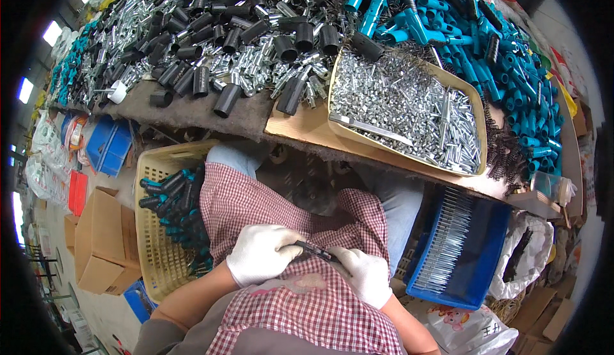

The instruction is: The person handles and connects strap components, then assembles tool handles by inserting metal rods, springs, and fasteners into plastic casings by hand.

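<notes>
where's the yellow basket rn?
Head view, person's left: the yellow basket sits below the bench edge beside their knee, holding teal-and-black handles, with cardboard boxes further left.

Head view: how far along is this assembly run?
Done: a yellow basket at the person's left holds a pile of black-and-teal handled tools.
In hand: left hand and right hand, both gloved, meet on one dark slim part over the lap.
Left: the bench still carries heaps of black sleeves, teal handles, a tray of small metal pieces and a blue bin of pins. Plenty remains.
</notes>
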`<state>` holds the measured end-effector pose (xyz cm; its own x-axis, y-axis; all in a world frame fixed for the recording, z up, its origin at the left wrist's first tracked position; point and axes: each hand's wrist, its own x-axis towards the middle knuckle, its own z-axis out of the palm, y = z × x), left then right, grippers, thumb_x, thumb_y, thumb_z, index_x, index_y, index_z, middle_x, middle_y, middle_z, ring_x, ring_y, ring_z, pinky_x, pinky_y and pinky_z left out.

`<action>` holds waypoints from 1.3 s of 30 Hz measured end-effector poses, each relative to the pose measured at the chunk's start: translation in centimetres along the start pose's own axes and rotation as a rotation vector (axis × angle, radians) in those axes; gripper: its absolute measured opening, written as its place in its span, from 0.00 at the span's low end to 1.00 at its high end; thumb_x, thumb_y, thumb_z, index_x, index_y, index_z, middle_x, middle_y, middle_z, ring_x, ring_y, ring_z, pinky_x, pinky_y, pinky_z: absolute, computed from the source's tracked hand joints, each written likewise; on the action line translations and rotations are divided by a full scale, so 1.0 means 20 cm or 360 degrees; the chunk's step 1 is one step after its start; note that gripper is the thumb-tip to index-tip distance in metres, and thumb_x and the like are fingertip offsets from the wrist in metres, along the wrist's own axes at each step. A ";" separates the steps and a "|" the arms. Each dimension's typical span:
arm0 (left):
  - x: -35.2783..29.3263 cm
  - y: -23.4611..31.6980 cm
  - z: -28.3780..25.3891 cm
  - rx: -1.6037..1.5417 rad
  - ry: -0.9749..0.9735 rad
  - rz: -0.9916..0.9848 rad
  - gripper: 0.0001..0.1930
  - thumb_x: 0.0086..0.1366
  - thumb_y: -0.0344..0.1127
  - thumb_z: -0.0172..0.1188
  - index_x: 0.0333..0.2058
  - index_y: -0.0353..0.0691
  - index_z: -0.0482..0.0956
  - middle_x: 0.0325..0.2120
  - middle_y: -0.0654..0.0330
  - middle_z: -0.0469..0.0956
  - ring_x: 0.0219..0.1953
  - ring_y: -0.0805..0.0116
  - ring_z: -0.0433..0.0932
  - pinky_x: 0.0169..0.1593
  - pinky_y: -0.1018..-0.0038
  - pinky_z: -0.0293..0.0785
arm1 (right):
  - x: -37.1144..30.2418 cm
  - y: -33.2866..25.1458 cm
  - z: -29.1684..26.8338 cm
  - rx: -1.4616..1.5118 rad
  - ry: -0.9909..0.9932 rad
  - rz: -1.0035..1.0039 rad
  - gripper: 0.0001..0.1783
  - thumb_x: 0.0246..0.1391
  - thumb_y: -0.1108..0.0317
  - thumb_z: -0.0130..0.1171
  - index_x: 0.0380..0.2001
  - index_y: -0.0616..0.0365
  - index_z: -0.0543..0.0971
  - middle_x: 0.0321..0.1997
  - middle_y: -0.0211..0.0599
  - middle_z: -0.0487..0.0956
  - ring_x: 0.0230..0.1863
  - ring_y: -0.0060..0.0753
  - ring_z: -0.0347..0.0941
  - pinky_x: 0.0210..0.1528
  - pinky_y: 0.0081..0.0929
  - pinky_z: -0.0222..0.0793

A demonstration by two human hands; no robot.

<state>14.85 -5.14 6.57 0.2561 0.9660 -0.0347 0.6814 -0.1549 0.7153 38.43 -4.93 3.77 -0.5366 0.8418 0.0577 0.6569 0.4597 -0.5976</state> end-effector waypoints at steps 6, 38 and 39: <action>0.00 -0.01 0.02 -0.0087 -0.0081 -0.0091 0.09 0.58 0.38 0.62 0.34 0.41 0.84 0.27 0.56 0.82 0.29 0.57 0.81 0.34 0.65 0.76 | -0.01 0.02 0.03 0.0094 0.0068 -0.0061 0.15 0.51 0.62 0.65 0.42 0.51 0.80 0.24 0.36 0.78 0.22 0.37 0.77 0.24 0.32 0.72; -0.04 -0.04 -0.01 0.0409 -0.0614 0.0680 0.18 0.59 0.42 0.57 0.46 0.42 0.79 0.29 0.60 0.78 0.35 0.61 0.77 0.39 0.67 0.76 | -0.09 0.05 -0.12 -0.0102 -0.0265 -0.0121 0.15 0.45 0.61 0.67 0.38 0.49 0.83 0.35 0.34 0.81 0.33 0.37 0.80 0.33 0.31 0.75; -0.03 -0.05 0.00 0.0415 -0.0619 0.0689 0.18 0.59 0.42 0.57 0.46 0.42 0.79 0.29 0.60 0.78 0.35 0.61 0.77 0.39 0.67 0.76 | -0.13 0.05 -0.10 -0.0251 -0.0280 -0.0030 0.14 0.45 0.61 0.66 0.38 0.48 0.82 0.34 0.33 0.80 0.32 0.36 0.79 0.33 0.32 0.74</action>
<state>14.10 -5.59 5.87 0.7426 0.6665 -0.0661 0.5922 -0.6073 0.5295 41.44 -6.03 4.64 -0.6246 0.7767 -0.0807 0.7130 0.5251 -0.4647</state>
